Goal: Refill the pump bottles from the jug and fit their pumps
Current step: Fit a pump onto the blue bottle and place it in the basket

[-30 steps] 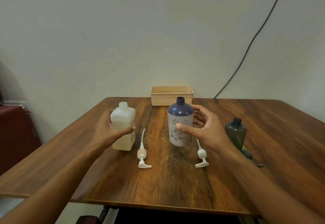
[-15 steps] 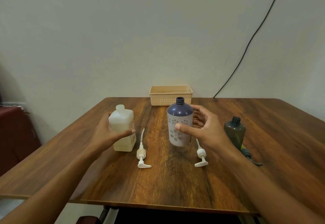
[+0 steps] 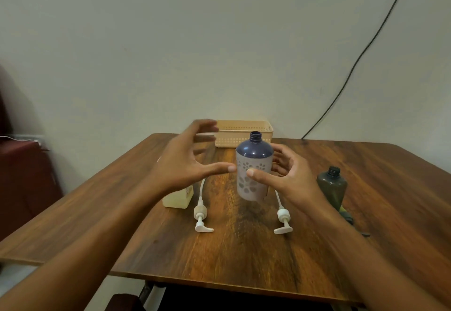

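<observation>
The left hand [image 3: 181,164] no longer grips the jug [image 3: 177,198]. It is off the jug and sits higher and further right, close to the left side of the floral bottle [image 3: 253,179]. Its fingers [image 3: 205,124] are now spread wide and blurred, reaching up in front of the left end of the basket [image 3: 244,137], where before they were wrapped round the jug's body. The thumb now points right, its tip just beside the bottle's left edge; whether it touches is unclear. The released jug is now mostly hidden behind the left wrist, and only its lower part shows.
</observation>
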A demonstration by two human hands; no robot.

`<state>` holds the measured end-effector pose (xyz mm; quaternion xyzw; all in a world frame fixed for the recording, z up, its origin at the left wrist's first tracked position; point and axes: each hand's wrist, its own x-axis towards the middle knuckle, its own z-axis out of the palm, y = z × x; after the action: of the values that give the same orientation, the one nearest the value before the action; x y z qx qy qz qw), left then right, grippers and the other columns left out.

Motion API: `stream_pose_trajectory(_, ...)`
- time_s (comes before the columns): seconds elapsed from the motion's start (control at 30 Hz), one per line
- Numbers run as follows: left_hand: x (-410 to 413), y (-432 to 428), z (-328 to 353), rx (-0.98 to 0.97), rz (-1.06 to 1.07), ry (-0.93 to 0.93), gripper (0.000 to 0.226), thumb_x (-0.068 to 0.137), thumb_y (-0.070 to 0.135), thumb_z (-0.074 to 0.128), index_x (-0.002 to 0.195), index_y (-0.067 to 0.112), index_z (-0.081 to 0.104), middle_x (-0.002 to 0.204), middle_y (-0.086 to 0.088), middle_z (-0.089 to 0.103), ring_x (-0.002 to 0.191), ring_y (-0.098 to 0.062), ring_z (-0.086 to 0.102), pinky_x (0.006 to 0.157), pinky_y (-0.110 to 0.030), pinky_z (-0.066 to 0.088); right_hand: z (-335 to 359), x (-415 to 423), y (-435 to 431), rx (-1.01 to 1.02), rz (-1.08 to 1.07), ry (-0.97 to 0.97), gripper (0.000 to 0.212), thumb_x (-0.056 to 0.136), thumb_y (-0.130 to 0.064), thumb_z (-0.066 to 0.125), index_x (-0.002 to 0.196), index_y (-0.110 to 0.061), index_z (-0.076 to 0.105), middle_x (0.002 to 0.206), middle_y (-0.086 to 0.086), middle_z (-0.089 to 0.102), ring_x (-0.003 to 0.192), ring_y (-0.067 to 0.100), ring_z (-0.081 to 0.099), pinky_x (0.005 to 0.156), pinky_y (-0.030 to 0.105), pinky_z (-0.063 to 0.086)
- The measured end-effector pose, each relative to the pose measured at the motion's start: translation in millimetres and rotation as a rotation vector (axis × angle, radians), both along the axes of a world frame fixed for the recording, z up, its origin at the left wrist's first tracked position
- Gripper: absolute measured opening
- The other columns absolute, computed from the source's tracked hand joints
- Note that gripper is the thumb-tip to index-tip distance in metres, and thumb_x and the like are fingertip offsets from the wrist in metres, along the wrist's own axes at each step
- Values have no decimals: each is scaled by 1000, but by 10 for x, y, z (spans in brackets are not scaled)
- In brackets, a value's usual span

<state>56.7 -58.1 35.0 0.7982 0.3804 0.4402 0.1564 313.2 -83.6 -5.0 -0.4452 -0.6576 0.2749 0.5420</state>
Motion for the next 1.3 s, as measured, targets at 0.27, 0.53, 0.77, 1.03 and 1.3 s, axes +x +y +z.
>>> stream_pose_trajectory(0.27,491,53,-303,-92,-62,8,94,67,51,91,146,29,44,137,10,60,116,-12,65,90,-34,61,13,-39,-2,19,-14,5,81,65,-45,92,138,-35,58,127,-18,66,115,-1,64,81,12,58)
stream_pose_trajectory(0.53,567,113,-386,-36,-22,-86,85,71,51,87,142,23,49,132,6,64,112,-8,65,86,-27,61,41,139,61,-57,101,-95,76,73,-55,87,139,-48,52,127,-28,65,115,-14,65,84,9,56)
stream_pose_trajectory(0.77,434,136,-361,-114,14,-151,91,63,65,83,140,31,49,135,9,62,113,-9,64,84,-28,62,-177,590,74,117,-12,-971,46,97,-14,71,133,-41,64,130,-11,70,117,3,66,93,9,52)
stream_pose_trajectory(1.03,420,131,-399,-114,16,-156,91,63,63,83,140,28,50,134,7,63,115,-11,63,86,-26,60,-563,796,213,106,206,-1214,40,103,-19,59,136,-42,63,145,-22,60,137,-4,52,98,2,32)
stream_pose_trajectory(1.3,405,119,-385,-113,12,-139,88,63,65,82,137,33,49,132,11,63,115,-7,62,86,-25,60,50,700,-42,274,78,-856,36,96,-29,69,130,-37,70,126,-26,70,117,-12,64,97,10,53)
